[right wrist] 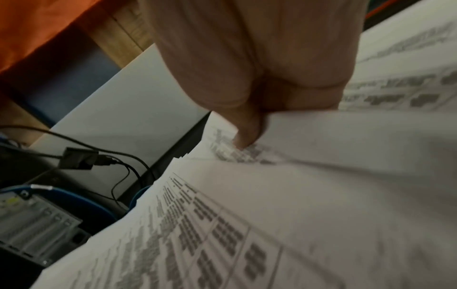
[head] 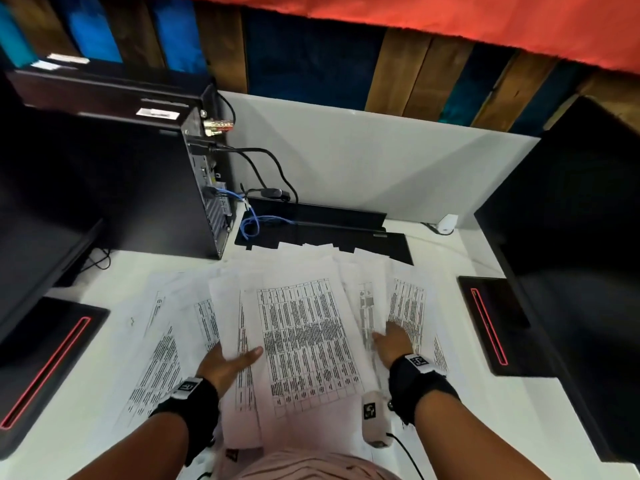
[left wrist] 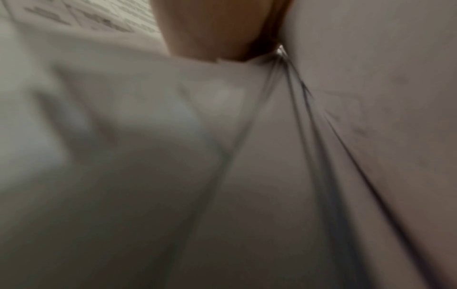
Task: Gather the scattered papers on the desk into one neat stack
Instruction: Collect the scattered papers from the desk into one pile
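White printed paper sheets [head: 304, 337] lie spread on the white worktop [head: 485, 427]. The left hand [head: 225, 367] holds some sheets, thumb on top. The right hand [head: 393, 342] holds others, fingers hidden under them.

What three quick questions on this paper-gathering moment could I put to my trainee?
1. True or false: the papers already form one neat stack.
2. Which hand has its thumb on top of the sheets: (a) left hand, (b) right hand?
3. Fill in: the computer tower stands at the desk's far ____ side.

Key: 1 false, they lie fanned and overlapping; 2 (a); 3 left.
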Tool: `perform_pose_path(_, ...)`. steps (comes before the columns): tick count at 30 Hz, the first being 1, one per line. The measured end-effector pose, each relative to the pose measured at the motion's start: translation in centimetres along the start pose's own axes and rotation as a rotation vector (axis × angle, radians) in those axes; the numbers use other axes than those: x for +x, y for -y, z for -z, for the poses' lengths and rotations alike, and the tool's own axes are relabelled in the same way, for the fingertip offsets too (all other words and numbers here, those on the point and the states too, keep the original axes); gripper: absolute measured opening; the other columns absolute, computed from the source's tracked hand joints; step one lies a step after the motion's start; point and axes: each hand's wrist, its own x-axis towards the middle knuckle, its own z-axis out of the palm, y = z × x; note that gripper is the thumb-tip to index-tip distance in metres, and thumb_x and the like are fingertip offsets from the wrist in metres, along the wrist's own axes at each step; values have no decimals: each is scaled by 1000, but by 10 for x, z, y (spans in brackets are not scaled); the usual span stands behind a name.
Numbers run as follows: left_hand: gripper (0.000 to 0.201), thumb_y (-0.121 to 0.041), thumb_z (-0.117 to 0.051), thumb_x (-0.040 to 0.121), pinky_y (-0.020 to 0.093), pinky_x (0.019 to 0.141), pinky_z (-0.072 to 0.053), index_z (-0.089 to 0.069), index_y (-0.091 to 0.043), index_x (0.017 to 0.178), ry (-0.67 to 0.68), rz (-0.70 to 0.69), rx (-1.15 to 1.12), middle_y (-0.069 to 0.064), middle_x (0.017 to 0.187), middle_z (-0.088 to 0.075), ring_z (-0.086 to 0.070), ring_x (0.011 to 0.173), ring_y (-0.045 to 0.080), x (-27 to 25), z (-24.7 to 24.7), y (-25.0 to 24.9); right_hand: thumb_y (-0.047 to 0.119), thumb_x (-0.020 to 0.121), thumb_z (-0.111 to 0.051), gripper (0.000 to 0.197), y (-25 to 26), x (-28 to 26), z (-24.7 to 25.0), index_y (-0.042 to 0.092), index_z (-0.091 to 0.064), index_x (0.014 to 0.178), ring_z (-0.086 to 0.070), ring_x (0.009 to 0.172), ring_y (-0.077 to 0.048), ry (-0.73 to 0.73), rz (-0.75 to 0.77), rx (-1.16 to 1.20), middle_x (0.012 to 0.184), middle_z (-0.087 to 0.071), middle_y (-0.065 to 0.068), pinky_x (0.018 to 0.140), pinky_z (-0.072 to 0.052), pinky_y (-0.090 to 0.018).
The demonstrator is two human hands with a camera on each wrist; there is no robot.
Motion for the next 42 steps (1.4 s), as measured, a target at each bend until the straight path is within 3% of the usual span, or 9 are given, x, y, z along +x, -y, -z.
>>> perform_pose_path(5,73,-9,-73,81,38,108,-33,-35,5,141,35,19,-27,16,136,-51,-42,135,33,-16,-3,-16,21,98,-42,36,14,-6,-19,5,-50,129,-52,122,-31,292,83,-113,135,-54,-16,105,-43,-39)
perform_pose_path(8,62,-8,-81,70,33,98,-37,-51,-4,124,34,9,-26,5,105,-61,-54,122,30,8,3,7,17,93,-40,25,15,-3,-25,9,-57,109,-61,104,-31,346,109,-78,114,-63,-16,89,-54,-45)
perform_pose_path(14,69,-37,-84,67,37,102,-36,-53,-11,123,58,3,-91,3,112,-63,-53,120,24,15,4,13,7,88,-57,16,9,9,-17,20,-61,81,-62,88,-29,-29,18,373,92,-68,-14,81,-52,-40)
perform_pose_path(17,101,-64,-63,75,45,112,-23,-18,-16,152,-4,27,-129,6,155,-31,-29,143,30,16,2,9,1,86,-56,24,12,9,-15,21,-66,78,-61,83,-24,-32,19,323,86,-67,-8,81,-52,-37)
perform_pose_path(22,57,-32,-34,102,33,115,-15,-16,-13,153,-96,-12,-80,4,160,-18,-17,148,23,23,0,10,17,91,-58,27,18,12,-19,7,-61,116,-63,104,-31,-109,8,226,112,-67,-15,90,-49,-33)
perform_pose_path(29,54,-22,-38,102,30,115,-19,-20,-7,151,-102,2,21,8,159,-19,-22,146,25,33,-2,11,12,89,-63,24,30,12,-22,3,-57,110,-57,87,-24,-150,5,353,89,-59,-3,75,-40,-26)
perform_pose_path(32,52,-21,-40,101,19,97,-42,-27,-3,148,-103,1,101,9,155,-28,-50,124,27,36,0,4,9,84,-69,24,32,13,-12,4,-66,107,-62,96,-26,-183,-4,365,91,-62,-6,82,-46,-27)
perform_pose_path(35,52,-23,-41,101,31,103,-40,-30,-4,148,-76,30,106,10,154,-32,-34,140,28,36,1,0,9,86,-66,27,36,10,-9,4,-68,112,-61,97,-23,-130,19,227,103,-68,-11,85,-42,-22)
perform_pose_path(42,85,-79,-27,82,48,116,-16,-23,-29,150,104,128,-1,3,159,-23,-22,146,28,33,-17,-15,7,89,-52,26,41,-1,-23,15,-64,68,-57,79,-20,-1,149,89,71,-63,0,54,-37,-18)
